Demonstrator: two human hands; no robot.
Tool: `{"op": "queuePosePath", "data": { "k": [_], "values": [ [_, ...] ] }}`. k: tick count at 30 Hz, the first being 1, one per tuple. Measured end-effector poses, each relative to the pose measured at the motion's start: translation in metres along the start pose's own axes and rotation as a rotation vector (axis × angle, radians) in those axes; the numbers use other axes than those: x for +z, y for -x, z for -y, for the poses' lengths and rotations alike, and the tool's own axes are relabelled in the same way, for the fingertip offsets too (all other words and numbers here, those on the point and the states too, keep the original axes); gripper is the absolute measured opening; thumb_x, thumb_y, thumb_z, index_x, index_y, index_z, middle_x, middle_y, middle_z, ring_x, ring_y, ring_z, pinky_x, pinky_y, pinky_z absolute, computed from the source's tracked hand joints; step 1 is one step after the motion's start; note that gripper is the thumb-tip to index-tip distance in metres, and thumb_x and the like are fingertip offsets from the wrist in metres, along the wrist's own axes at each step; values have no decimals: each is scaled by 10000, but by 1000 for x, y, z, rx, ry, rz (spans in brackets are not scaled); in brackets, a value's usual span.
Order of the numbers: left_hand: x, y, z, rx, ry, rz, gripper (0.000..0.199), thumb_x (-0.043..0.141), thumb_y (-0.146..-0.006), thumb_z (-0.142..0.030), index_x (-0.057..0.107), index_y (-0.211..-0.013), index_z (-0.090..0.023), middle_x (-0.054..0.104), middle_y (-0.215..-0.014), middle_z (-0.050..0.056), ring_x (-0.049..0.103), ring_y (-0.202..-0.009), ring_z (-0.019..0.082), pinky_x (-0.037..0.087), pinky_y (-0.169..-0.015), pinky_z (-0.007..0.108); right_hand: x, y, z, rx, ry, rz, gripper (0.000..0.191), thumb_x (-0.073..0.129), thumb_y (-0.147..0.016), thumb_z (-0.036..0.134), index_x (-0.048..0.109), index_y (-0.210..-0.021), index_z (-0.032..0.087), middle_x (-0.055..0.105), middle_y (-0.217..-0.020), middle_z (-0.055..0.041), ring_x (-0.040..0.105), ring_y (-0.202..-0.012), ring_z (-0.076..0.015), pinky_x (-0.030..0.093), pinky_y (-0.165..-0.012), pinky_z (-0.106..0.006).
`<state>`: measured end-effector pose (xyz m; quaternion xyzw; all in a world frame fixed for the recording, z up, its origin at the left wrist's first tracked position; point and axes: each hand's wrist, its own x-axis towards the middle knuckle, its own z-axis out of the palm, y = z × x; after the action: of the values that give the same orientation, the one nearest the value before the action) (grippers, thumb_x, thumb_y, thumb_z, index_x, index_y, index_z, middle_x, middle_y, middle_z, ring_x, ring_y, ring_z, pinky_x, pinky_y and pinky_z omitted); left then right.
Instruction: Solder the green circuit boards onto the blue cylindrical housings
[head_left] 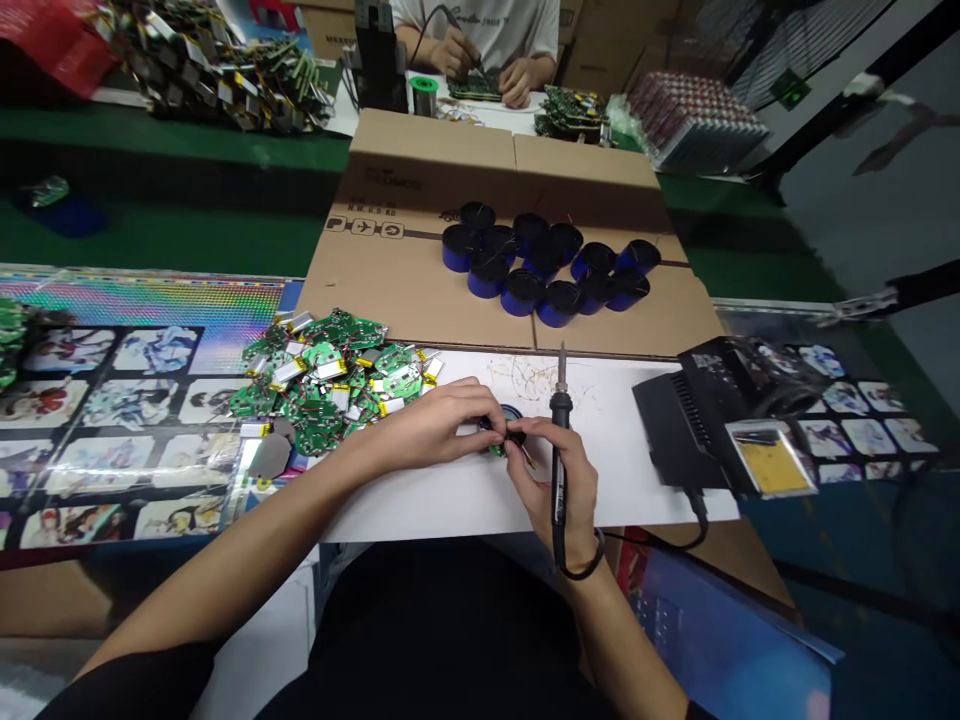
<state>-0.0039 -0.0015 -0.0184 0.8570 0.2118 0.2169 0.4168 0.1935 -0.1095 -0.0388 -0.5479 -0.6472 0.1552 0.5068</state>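
My left hand (469,418) is closed, thumb and forefinger pinching a small dark part whose kind I cannot make out. A bit of green and a round dark rim (511,411) show beside those fingertips. My right hand (562,480) meets it from the other side, its thumb and forefinger at the same small part. A soldering iron (559,450) rests in the right hand, tip pointing away from me, its cord looping at the wrist. Left of my hands lies a heap of green circuit boards (337,380) with silver battery packs.
Several blue cylinders with black tops (525,262) stand on a cardboard sheet (390,290). A black soldering station (675,430) and a small tray with a yellow sponge (772,460) sit on the right. Opposite, another person's hands (517,82) work near a solder spool (424,98).
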Motion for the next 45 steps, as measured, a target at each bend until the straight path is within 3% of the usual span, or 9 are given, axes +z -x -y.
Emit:
{"op": "queuePosePath", "data": {
  "k": [10, 15, 25, 31, 33, 36, 38, 42, 45],
  "values": [
    [0, 0, -7, -30, 37, 7, 91, 615, -1061, -234, 690, -1020, -203, 713, -1044, 48, 617, -1050, 198, 487, -946, 336, -2, 10, 3, 45, 81, 37, 288, 706, -951, 167, 642, -1202, 292, 758, -1018, -17, 746, -923, -208, 638, -873, -395],
    [-2, 0, -7, 24, 32, 38, 99, 611, -1065, -237, 690, -1015, -204, 715, -1074, 59, 614, -1069, 205, 489, -968, 352, -5, 14, -2, -45, 92, 69, 405, 764, -928, 165, 611, -1279, 297, 761, -1122, -55, 736, -1074, -254, 647, -944, -472],
    [10, -3, -5, 66, -114, -50, 107, 579, -1055, -200, 677, -1013, -190, 690, -1065, 69, 589, -1033, 218, 471, -933, 350, -27, -10, -22, -73, 4, 226, 365, 728, -987, 184, 621, -1315, 301, 777, -1254, -74, 756, -1187, -232, 650, -1028, -455],
    [17, -8, -9, 36, -119, -113, 61, 624, -975, -147, 655, -940, -187, 681, -982, 55, 596, -981, 217, 489, -895, 343, -33, -2, -12, -42, -10, 169, 345, 714, -982, 157, 655, -1293, 292, 786, -1281, -78, 752, -1224, -239, 619, -1070, -459],
    [17, -8, -10, 24, -119, -106, 75, 624, -961, -123, 654, -934, -187, 681, -982, 50, 596, -990, 217, 489, -900, 342, -40, 4, -5, 26, -33, 103, 231, 631, -1041, 223, 703, -1253, 282, 818, -1155, -68, 781, -1130, -243, 632, -1016, -456],
    [16, -8, -12, 5, -125, -102, 107, 610, -947, -92, 649, -917, -187, 677, -980, 43, 592, -984, 212, 491, -903, 341, -53, 12, 5, 146, -204, -56, 321, 514, -1092, 413, 689, -1317, 265, 767, -840, -28, 749, -747, -211, 623, -660, -368],
    [16, -8, -13, -4, -124, -98, 118, 608, -944, -83, 645, -908, -190, 673, -976, 36, 590, -982, 207, 492, -904, 336, -62, 16, 9, 218, -316, -127, 356, 581, -1051, 453, 651, -1342, 262, 726, -801, -4, 675, -620, -178, 548, -532, -312],
    [15, -8, -14, -22, -122, -89, 119, 622, -941, -82, 643, -904, -193, 670, -976, 28, 586, -981, 202, 490, -903, 328, -79, 32, 13, 234, -282, -62, 190, 673, -989, 272, 711, -1169, 224, 741, -915, -37, 720, -665, -162, 578, -537, -287],
    [15, -8, -14, -21, -117, -88, 115, 630, -944, -83, 647, -913, -192, 671, -977, 26, 586, -980, 199, 488, -902, 324, -87, 45, 15, 175, -151, -9, 216, 722, -926, 146, 720, -1130, 217, 759, -918, -40, 746, -661, -156, 606, -524, -263]
  ]
}}
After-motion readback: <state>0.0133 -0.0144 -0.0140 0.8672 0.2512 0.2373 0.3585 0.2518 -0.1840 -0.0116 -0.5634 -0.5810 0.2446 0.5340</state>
